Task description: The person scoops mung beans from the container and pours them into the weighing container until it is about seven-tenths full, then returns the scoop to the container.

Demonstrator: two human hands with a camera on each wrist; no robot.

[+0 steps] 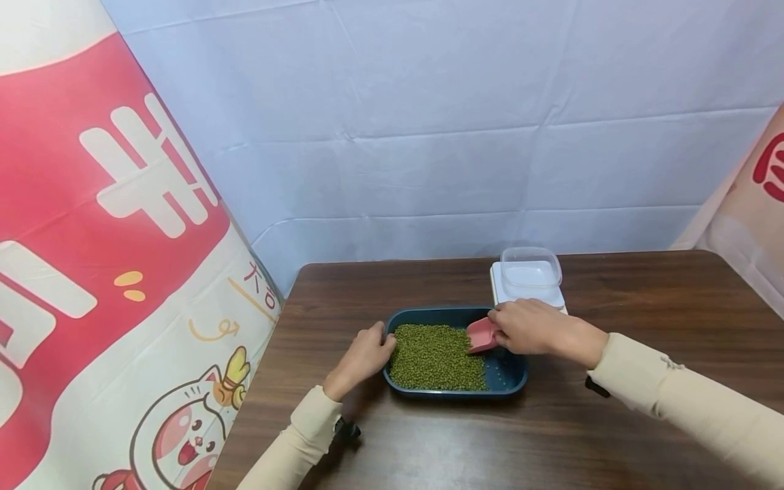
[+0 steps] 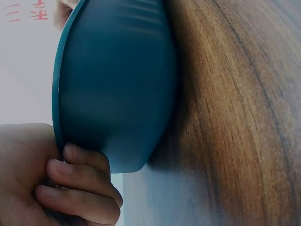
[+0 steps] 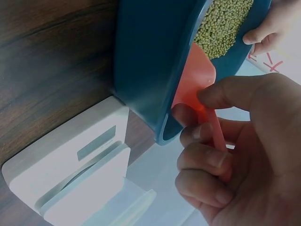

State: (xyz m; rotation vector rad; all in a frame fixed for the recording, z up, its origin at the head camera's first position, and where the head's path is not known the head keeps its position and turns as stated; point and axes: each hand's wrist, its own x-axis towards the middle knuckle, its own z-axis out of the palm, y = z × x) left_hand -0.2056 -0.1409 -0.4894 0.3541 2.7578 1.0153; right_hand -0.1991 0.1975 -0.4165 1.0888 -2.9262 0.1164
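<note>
A dark teal basin (image 1: 456,393) stands on the wooden table with a bed of green mung beans (image 1: 435,357) spread over its left and middle part. My left hand (image 1: 369,352) grips the basin's left end; in the left wrist view its curled fingers (image 2: 82,181) lie against the outer wall under the rim. A pink scoop (image 1: 482,335) is pinched by its handle in my right hand (image 1: 528,327), over the right part of the basin. The scoop's blade (image 3: 195,75) dips inside the rim, its front edge at the beans.
Behind the basin's right end a white kitchen scale (image 1: 499,289) carries a clear plastic container (image 1: 531,269). The scale's display (image 3: 96,142) shows in the right wrist view. A pale cloth backdrop (image 1: 392,170) hangs behind the table (image 1: 429,442), and a printed banner (image 1: 177,327) at the left.
</note>
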